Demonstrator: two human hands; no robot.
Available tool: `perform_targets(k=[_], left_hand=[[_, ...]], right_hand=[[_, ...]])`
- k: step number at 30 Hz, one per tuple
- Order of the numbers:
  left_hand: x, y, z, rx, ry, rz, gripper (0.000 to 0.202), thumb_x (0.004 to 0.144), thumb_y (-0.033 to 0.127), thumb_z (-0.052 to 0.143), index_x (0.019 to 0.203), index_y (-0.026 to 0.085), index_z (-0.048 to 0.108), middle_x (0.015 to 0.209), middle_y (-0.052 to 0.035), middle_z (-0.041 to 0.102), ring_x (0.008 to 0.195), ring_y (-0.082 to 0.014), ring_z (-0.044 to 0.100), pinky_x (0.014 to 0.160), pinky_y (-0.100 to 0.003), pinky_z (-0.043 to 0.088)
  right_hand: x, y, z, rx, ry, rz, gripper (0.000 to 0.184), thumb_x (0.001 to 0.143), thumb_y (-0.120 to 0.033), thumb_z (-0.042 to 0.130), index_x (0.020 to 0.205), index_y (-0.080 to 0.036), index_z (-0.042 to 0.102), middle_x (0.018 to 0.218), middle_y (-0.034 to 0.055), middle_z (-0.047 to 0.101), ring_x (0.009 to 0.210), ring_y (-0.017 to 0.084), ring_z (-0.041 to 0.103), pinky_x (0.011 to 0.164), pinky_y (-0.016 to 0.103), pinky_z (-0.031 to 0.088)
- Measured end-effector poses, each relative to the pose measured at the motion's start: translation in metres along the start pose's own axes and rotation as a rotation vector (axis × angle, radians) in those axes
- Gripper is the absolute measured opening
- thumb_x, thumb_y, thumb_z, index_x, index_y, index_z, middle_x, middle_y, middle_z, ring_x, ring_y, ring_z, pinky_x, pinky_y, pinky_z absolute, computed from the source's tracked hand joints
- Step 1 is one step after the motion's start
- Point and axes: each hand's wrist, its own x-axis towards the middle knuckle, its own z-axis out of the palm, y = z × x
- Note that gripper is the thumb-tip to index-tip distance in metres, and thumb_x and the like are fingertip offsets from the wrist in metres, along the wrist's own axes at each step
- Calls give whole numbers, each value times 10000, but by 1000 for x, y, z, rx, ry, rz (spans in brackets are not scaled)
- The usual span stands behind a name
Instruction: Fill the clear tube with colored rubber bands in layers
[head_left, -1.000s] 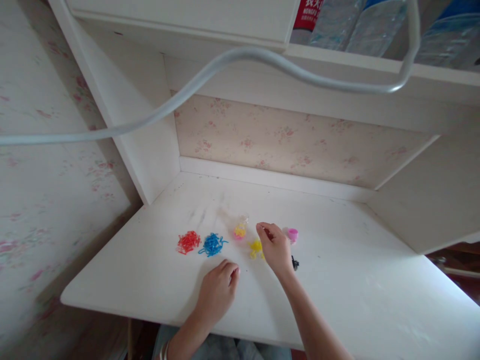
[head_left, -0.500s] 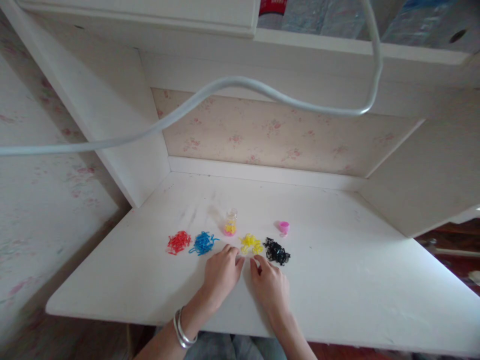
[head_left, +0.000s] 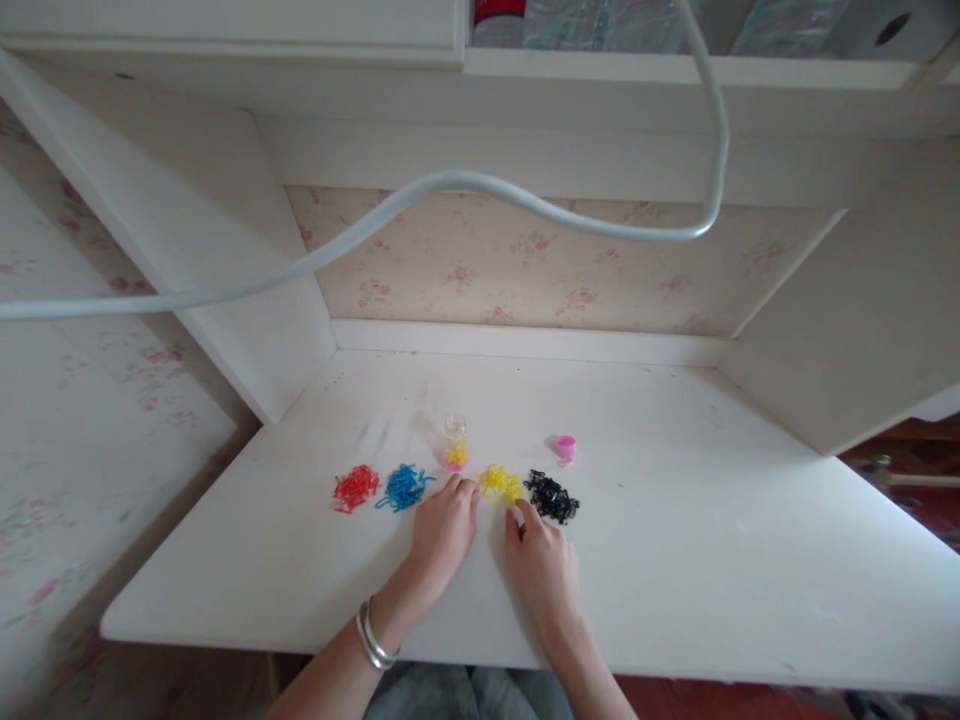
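A small pile of yellow rubber bands lies on the white desk between my two hands. My left hand rests left of it, fingers curled together at the pile's edge; whether anything is between the fingertips is hidden. At the pile's front right, my right hand touches the yellow bands with a fingertip, thumb slightly apart. Behind my left hand stands a small clear bottle with a pink end at the bottom and yellow bands inside. Black bands form a pile just beyond my right fingers.
Blue bands and red bands lie in piles to the left. A pink cap sits behind the black pile. A white cable crosses the view above the desk, under a shelf.
Both hands have moved slightly forward and farther apart, to either side of the yellow pile. My right fingertip now reaches the yellow bands. The camera view has shifted a little.
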Motion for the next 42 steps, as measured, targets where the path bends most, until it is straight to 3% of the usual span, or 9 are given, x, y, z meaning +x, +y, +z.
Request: perform_targets(k=[9, 16, 20, 29, 33, 36, 39, 42], left_hand=[[7, -9, -16, -120, 129, 15, 251, 963, 256, 378, 960, 191, 621, 975, -61, 671, 902, -165, 638, 806, -276, 477], [20, -10, -61, -308, 392, 77, 221, 942, 306, 431, 925, 194, 621, 886, -34, 648, 785, -133, 614, 732, -246, 475], [36, -13, -78, -291, 464, 57, 220, 933, 304, 445, 932, 191, 634, 905, -35, 650, 781, -130, 609, 730, -242, 466], [51, -21, -66, -193, 461, 39, 256, 948, 292, 418, 999, 203, 652, 960, -36, 653, 820, -137, 617, 768, -242, 462], [41, -20, -69, -251, 498, 44, 266, 953, 298, 410, 988, 193, 652, 942, -43, 645, 844, -142, 611, 773, -244, 458], [25, -15, -65, -317, 520, 43, 255, 952, 312, 416, 949, 188, 639, 892, -36, 631, 762, -127, 589, 722, -236, 454], [6, -9, -47, -338, 409, 62, 263, 957, 316, 399, 929, 191, 629, 866, -29, 626, 683, -109, 569, 692, -226, 452], [-7, 0, -22, -276, 183, 79, 281, 965, 293, 362, 942, 211, 629, 931, -32, 632, 797, -124, 610, 732, -221, 464]], right_hand=[[2, 2, -2, 17, -26, -12, 254, 958, -229, 423, 901, -227, 671, 687, 41, 699, 596, 157, 649, 483, 220, 276], [-1, 5, 2, 23, -15, -41, 280, 978, -238, 383, 904, -216, 652, 710, 36, 696, 582, 159, 646, 476, 232, 273], [-1, 9, 7, 68, 22, -54, 299, 984, -256, 352, 1000, -201, 646, 760, 57, 706, 623, 169, 656, 493, 234, 313], [-2, 11, 13, 108, 40, -28, 351, 998, -318, 301, 1050, -203, 628, 801, 57, 725, 634, 184, 671, 511, 233, 342], [-3, 12, 13, 188, 54, -21, 384, 999, -359, 278, 1052, -204, 626, 788, 58, 724, 632, 191, 668, 526, 236, 360], [-1, 10, 9, 299, 76, 8, 397, 988, -404, 291, 1037, -203, 630, 756, 55, 716, 633, 202, 664, 542, 245, 376], [5, 4, -1, 469, 113, 26, 394, 969, -435, 328, 1004, -197, 640, 752, 52, 706, 647, 191, 652, 575, 242, 400], [19, -7, -16, 641, 140, 31, 387, 944, -463, 380, 970, -185, 648, 717, 34, 683, 599, 157, 609, 569, 227, 403]])
